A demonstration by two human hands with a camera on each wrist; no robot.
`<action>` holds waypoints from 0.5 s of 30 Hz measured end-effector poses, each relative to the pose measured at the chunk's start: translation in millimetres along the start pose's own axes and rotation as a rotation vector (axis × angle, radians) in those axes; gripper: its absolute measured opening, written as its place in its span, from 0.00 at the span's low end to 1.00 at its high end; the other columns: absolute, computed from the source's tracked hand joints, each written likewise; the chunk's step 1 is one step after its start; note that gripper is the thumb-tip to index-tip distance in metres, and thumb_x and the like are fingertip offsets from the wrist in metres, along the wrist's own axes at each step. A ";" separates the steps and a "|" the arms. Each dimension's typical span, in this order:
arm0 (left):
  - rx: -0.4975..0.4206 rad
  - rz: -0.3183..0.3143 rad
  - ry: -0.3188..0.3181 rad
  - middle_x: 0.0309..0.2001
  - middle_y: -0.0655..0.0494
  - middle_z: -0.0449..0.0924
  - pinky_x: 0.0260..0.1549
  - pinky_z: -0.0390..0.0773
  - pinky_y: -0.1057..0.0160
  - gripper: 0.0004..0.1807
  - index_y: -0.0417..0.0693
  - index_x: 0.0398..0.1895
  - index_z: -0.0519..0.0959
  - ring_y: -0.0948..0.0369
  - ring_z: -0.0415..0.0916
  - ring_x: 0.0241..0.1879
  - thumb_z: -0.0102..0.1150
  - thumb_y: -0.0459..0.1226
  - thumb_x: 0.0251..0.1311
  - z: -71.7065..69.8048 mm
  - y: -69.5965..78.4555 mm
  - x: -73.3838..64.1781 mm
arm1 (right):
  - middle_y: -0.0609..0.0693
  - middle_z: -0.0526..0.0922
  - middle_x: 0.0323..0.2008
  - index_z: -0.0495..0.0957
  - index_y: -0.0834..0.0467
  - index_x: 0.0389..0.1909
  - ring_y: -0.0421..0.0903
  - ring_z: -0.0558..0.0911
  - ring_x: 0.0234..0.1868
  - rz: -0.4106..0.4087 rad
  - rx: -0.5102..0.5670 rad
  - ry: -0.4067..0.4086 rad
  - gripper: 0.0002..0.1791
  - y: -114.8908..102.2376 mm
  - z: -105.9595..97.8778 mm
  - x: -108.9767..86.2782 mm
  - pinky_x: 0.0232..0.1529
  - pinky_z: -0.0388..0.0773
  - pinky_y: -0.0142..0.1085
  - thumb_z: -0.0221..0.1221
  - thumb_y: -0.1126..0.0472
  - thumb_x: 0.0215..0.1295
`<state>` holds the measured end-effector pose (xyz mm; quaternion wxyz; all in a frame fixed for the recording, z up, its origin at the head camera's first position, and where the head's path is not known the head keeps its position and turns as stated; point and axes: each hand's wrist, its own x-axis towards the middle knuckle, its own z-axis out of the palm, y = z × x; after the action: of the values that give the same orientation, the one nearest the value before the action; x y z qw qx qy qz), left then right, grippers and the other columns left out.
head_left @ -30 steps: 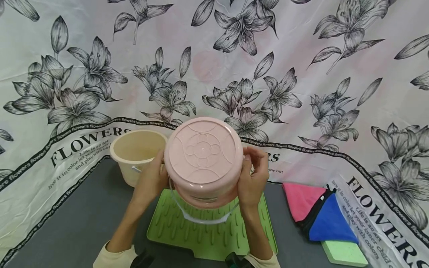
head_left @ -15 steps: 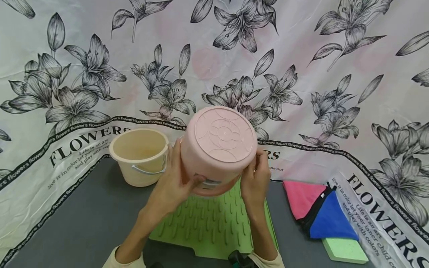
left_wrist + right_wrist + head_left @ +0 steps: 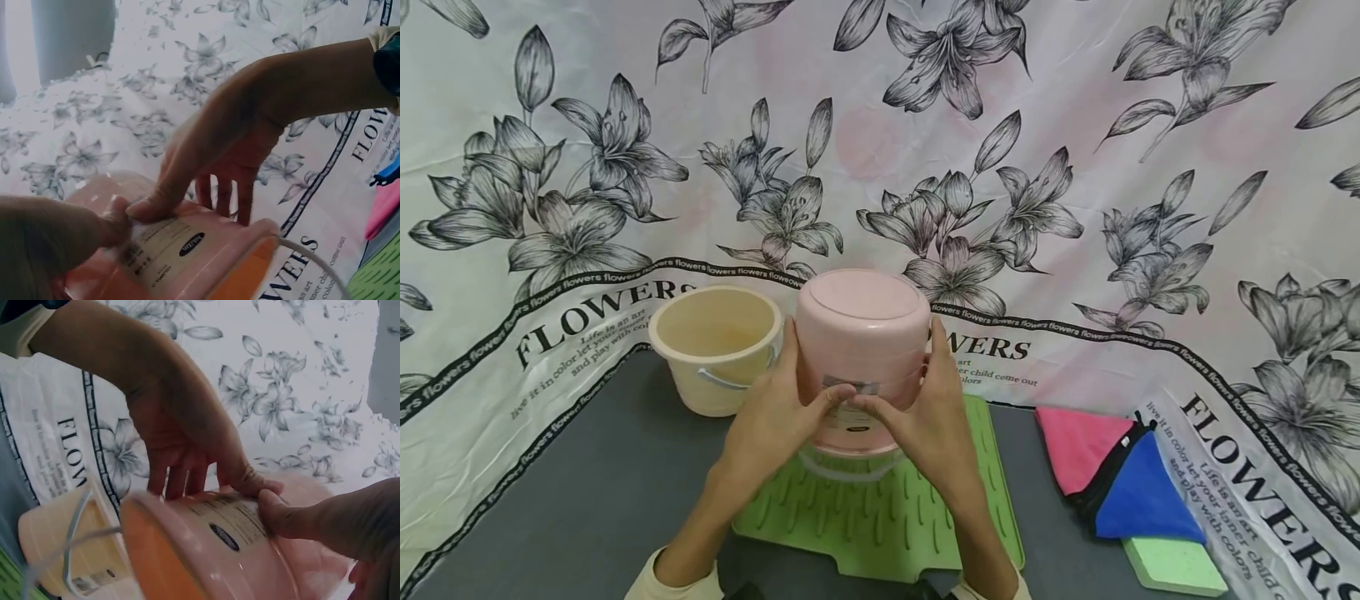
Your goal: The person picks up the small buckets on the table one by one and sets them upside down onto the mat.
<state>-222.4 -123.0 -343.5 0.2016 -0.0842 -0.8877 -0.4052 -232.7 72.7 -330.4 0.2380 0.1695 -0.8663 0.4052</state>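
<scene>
A pink bucket (image 3: 867,329) is held upside down above the green mat, its base up and tilted slightly toward the camera. My left hand (image 3: 771,412) grips its left side and my right hand (image 3: 934,408) its right side. Both thumbs press on the near wall, their tips close together over a printed label (image 3: 234,522). The bucket's pale handle (image 3: 850,477) hangs below the rim. In the left wrist view part of the orange-looking inside (image 3: 247,272) shows at the mouth. Most of the fingers are hidden behind the bucket in the head view.
A cream bucket (image 3: 715,375) with a grey handle stands upright at the left. The green ridged mat (image 3: 880,533) lies on the dark grey table (image 3: 580,500). Pink and blue cloths (image 3: 1138,492) and a light green block (image 3: 1176,567) are at the right. A floral sheet (image 3: 865,192) hangs behind.
The pink bucket has tipped from showing its base face-on to nearly upright upside down, and is lower. It went right, then back left. Both hands shifted grip, bringing the thumbs onto the near wall.
</scene>
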 end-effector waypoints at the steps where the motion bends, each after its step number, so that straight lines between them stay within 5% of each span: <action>1: 0.031 -0.008 -0.011 0.63 0.28 0.79 0.44 0.88 0.43 0.64 0.47 0.86 0.36 0.40 0.87 0.50 0.65 0.62 0.62 -2.9 -0.1 0.3 | 0.58 0.75 0.66 0.43 0.48 0.86 0.54 0.79 0.62 0.012 0.000 -0.021 0.73 0.1 0.4 0.7 0.57 0.84 0.54 0.82 0.43 0.46; 5: 0.085 -0.037 -0.076 0.46 0.31 0.86 0.33 0.85 0.52 0.64 0.44 0.86 0.40 0.49 0.88 0.35 0.63 0.67 0.61 -11.2 -4.7 3.6 | 0.51 0.80 0.58 0.48 0.44 0.83 0.50 0.84 0.54 0.044 0.003 -0.102 0.67 2.0 5.2 4.4 0.49 0.87 0.47 0.79 0.36 0.48; 10: 0.024 -0.028 -0.176 0.64 0.28 0.76 0.54 0.84 0.40 0.58 0.36 0.81 0.48 0.39 0.84 0.57 0.68 0.59 0.63 -9.8 -27.3 9.1 | 0.55 0.82 0.57 0.48 0.50 0.83 0.52 0.86 0.51 0.076 -0.004 -0.192 0.68 12.1 21.9 6.1 0.48 0.88 0.47 0.80 0.41 0.47; 15: -0.138 0.017 -0.256 0.71 0.27 0.66 0.64 0.77 0.36 0.67 0.35 0.81 0.34 0.37 0.75 0.67 0.79 0.45 0.57 -1.2 -52.8 14.3 | 0.60 0.80 0.63 0.37 0.50 0.85 0.56 0.86 0.54 0.091 -0.007 -0.255 0.79 22.6 39.7 4.3 0.54 0.87 0.50 0.85 0.54 0.41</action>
<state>-251.5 -158.8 -373.0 0.0838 -0.1563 -0.8754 -0.4497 -258.1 55.0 -364.2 0.1077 0.1793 -0.8977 0.3878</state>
